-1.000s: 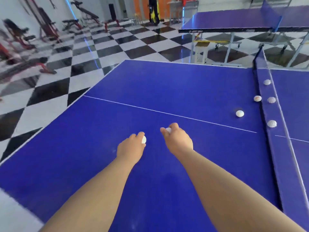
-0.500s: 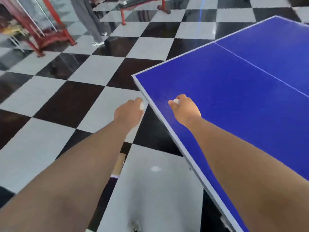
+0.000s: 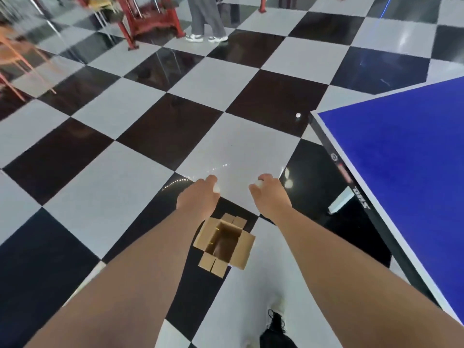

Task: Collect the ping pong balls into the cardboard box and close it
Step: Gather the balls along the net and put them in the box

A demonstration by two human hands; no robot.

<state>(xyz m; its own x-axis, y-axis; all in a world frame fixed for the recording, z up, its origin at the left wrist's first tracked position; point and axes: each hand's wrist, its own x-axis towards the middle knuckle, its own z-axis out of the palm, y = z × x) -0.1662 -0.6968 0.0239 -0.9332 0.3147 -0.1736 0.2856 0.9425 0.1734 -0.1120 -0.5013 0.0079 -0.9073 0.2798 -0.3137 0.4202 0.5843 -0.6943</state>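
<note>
A small cardboard box (image 3: 244, 249) stands on the checkered floor with all its flaps open; its inside looks dark and I cannot make out any balls in it. My left hand (image 3: 198, 198) is held out above and beyond the box, closed on a white ping pong ball (image 3: 216, 189). My right hand (image 3: 270, 194) is out beside it, closed on another white ping pong ball (image 3: 258, 183). One more white ball (image 3: 298, 115) lies on the floor near the table's corner.
The blue ping pong table (image 3: 401, 156) fills the right side, its corner close to my right arm. A person's legs (image 3: 206, 18) and red gym equipment (image 3: 148, 18) stand at the far end. A dark shoe (image 3: 276, 332) shows at the bottom.
My view has swung left and down, away from the table to the floor. Both hands, still holding their balls, have moved off the table edge to above the cardboard box.
</note>
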